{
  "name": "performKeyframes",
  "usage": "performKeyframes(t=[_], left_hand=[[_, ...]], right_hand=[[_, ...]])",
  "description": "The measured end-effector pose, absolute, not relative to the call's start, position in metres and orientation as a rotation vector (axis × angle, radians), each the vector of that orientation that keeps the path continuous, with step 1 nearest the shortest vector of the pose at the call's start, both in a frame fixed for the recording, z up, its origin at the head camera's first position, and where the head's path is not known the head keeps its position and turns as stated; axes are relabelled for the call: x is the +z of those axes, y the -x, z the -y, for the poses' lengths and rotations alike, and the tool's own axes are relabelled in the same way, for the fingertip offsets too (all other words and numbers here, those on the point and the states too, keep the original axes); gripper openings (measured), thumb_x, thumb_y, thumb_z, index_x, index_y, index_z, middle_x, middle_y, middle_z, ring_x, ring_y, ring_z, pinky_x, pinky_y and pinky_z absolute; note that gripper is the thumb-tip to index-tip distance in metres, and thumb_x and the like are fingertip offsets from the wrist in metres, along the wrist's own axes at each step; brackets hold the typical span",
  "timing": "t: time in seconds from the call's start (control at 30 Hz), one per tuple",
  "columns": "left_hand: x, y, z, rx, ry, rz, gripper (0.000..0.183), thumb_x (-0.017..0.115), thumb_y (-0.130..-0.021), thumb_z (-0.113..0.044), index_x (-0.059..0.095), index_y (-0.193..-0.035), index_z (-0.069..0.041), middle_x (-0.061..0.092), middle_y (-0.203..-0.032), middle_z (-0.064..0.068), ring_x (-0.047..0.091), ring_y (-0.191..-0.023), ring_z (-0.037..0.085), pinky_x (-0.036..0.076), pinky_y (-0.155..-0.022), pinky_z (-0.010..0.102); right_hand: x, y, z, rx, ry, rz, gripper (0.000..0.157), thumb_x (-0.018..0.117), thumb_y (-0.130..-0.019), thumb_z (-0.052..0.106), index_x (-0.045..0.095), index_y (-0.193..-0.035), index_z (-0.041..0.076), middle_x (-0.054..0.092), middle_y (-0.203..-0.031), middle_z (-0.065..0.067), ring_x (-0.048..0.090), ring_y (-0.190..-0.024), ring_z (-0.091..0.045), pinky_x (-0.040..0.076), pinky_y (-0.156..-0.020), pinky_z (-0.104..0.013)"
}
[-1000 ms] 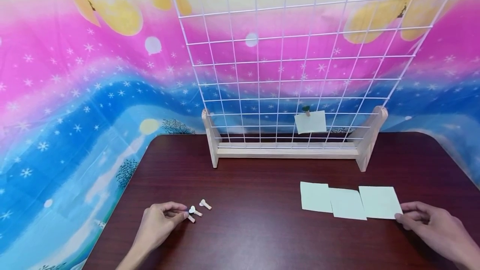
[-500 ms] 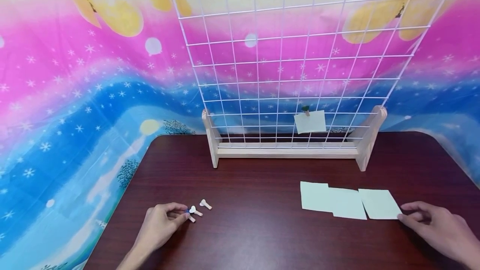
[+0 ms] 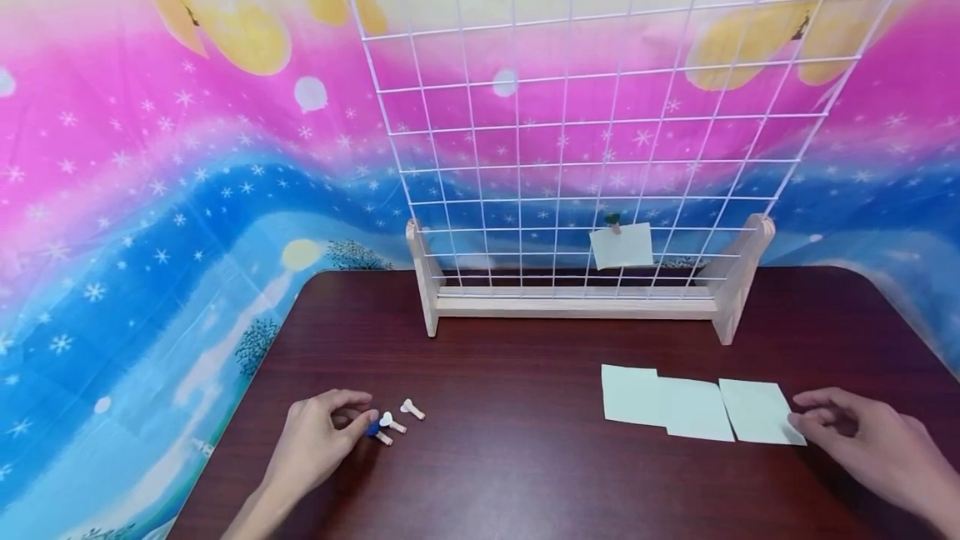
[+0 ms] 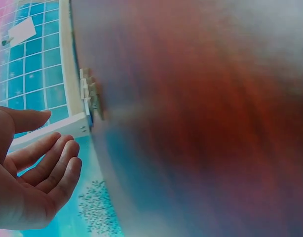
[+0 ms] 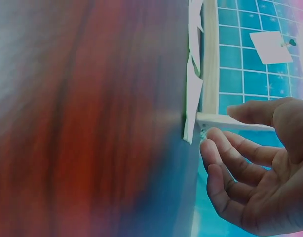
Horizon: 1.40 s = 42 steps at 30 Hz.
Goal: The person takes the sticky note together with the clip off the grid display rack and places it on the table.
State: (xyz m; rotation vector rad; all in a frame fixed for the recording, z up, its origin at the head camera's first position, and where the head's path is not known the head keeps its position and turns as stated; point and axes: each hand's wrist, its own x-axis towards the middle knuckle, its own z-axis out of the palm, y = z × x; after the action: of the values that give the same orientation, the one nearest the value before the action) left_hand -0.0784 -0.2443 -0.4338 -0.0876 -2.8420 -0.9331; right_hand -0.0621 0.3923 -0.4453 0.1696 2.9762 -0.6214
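Beside a mini clothespin with a blue heart (image 3: 373, 427), my left hand (image 3: 318, 436) hovers with thumb and fingers parted. Its fingers (image 4: 57, 165) curve loosely round nothing in the left wrist view. Two more mini clothespins, one with a white heart (image 3: 387, 420) and another whitish one (image 3: 412, 409), lie just right of it. On the table's right side, three pale green paper notes form a row: left (image 3: 632, 395), middle (image 3: 696, 408) and right (image 3: 757, 412). My right hand (image 3: 873, 444) is at the right note's edge, thumb and fingers apart, holding nothing in the right wrist view.
A white wire grid (image 3: 536, 122) stands in a wooden base (image 3: 573, 307) at the table's back. One pale note (image 3: 624, 247) hangs low on it under a green-topped clothespin (image 3: 613, 223). Behind is a colourful printed cloth (image 3: 187, 215); the table (image 3: 510, 473) is dark brown.
My right hand has let go of the right note's edge, and that note has shifted slightly. My left fingers have drawn up off the blue-heart clothespin, showing more of its heart.
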Motion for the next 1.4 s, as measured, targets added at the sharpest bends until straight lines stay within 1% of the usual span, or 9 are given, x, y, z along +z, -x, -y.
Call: performKeyframes(t=[0.13,0.27,0.37,0.53,0.7,0.83,1.13,1.27,1.4], left_hand=[[-0.427,0.084,0.239,-0.897,0.13,2.805,0.019,0.089,-0.088,-0.015,0.085,-0.107,-0.012,0.078,-0.089,-0.009,0.075,-0.077,0.003,0.064,-0.073,0.026],[-0.42,0.086,0.234,-0.886,0.137,2.798,0.021,0.088,-0.09,-0.018,0.084,-0.11,-0.013,0.08,-0.094,-0.006,0.075,-0.079,0.005,0.064,-0.073,0.028],[-0.417,0.088,0.23,-0.871,0.148,2.792,0.023,0.088,-0.09,-0.02,0.084,-0.112,-0.015,0.081,-0.099,-0.003,0.077,-0.083,0.008,0.063,-0.075,0.031],[-0.412,0.092,0.224,-0.852,0.193,2.766,0.024,0.088,-0.091,-0.023,0.084,-0.114,-0.019,0.082,-0.106,-0.002,0.078,-0.091,0.012,0.063,-0.079,0.034],[-0.407,0.098,0.216,-0.83,0.228,2.733,0.026,0.088,-0.09,-0.023,0.084,-0.116,-0.019,0.082,-0.108,-0.003,0.078,-0.102,0.018,0.063,-0.086,0.044],[-0.403,0.104,0.207,-0.836,0.257,2.706,0.028,0.088,-0.09,-0.022,0.083,-0.117,-0.018,0.082,-0.11,-0.003,0.079,-0.105,0.021,0.062,-0.09,0.047],[-0.394,0.12,0.182,-0.892,0.357,2.654,0.032,0.088,-0.09,-0.023,0.082,-0.12,-0.015,0.083,-0.11,0.002,0.079,-0.098,0.021,0.063,-0.087,0.045],[-0.39,0.128,0.17,-0.898,0.405,2.63,0.032,0.089,-0.089,-0.021,0.082,-0.12,-0.014,0.082,-0.103,0.0,0.074,-0.087,0.014,0.059,-0.076,0.035],[-0.387,0.137,0.159,-0.895,0.442,2.613,0.033,0.089,-0.089,-0.021,0.082,-0.12,-0.014,0.08,-0.099,-0.002,0.069,-0.084,0.011,0.052,-0.07,0.027]], right_hand=[[-0.439,0.07,-0.384,-0.662,-0.154,-2.973,0.044,0.071,-0.104,0.038,0.073,-0.121,-0.002,0.077,-0.09,0.0,0.069,-0.073,-0.008,0.047,-0.061,-0.029],[-0.434,0.08,-0.372,-0.719,-0.139,-2.973,0.045,0.071,-0.104,0.037,0.072,-0.124,-0.003,0.079,-0.094,-0.006,0.072,-0.077,-0.013,0.049,-0.06,-0.03],[-0.431,0.085,-0.366,-0.758,-0.093,-3.001,0.042,0.073,-0.104,0.035,0.073,-0.125,-0.001,0.08,-0.097,-0.008,0.072,-0.077,-0.008,0.049,-0.061,-0.028],[-0.43,0.09,-0.356,-0.828,0.0,-3.057,0.035,0.076,-0.102,0.033,0.076,-0.123,0.005,0.081,-0.098,-0.005,0.065,-0.074,0.011,0.047,-0.062,-0.023],[-0.43,0.096,-0.346,-0.89,0.064,-3.079,0.032,0.079,-0.099,0.029,0.077,-0.121,0.006,0.082,-0.097,-0.005,0.064,-0.075,0.013,0.048,-0.062,-0.023],[-0.428,0.101,-0.339,-0.905,0.071,-3.063,0.035,0.079,-0.099,0.033,0.076,-0.123,0.007,0.082,-0.099,-0.004,0.066,-0.077,0.013,0.048,-0.065,-0.022],[-0.42,0.113,-0.325,-0.957,0.085,-3.041,0.037,0.076,-0.101,0.035,0.075,-0.127,0.008,0.082,-0.103,-0.005,0.066,-0.079,0.013,0.049,-0.065,-0.022],[-0.416,0.119,-0.321,-0.974,0.084,-3.036,0.039,0.075,-0.102,0.035,0.074,-0.128,0.006,0.082,-0.105,-0.011,0.066,-0.079,0.012,0.051,-0.064,-0.023],[-0.414,0.126,-0.317,-0.998,0.077,-3.044,0.04,0.076,-0.102,0.033,0.073,-0.129,0.004,0.081,-0.107,-0.015,0.064,-0.079,0.013,0.052,-0.064,-0.023]])
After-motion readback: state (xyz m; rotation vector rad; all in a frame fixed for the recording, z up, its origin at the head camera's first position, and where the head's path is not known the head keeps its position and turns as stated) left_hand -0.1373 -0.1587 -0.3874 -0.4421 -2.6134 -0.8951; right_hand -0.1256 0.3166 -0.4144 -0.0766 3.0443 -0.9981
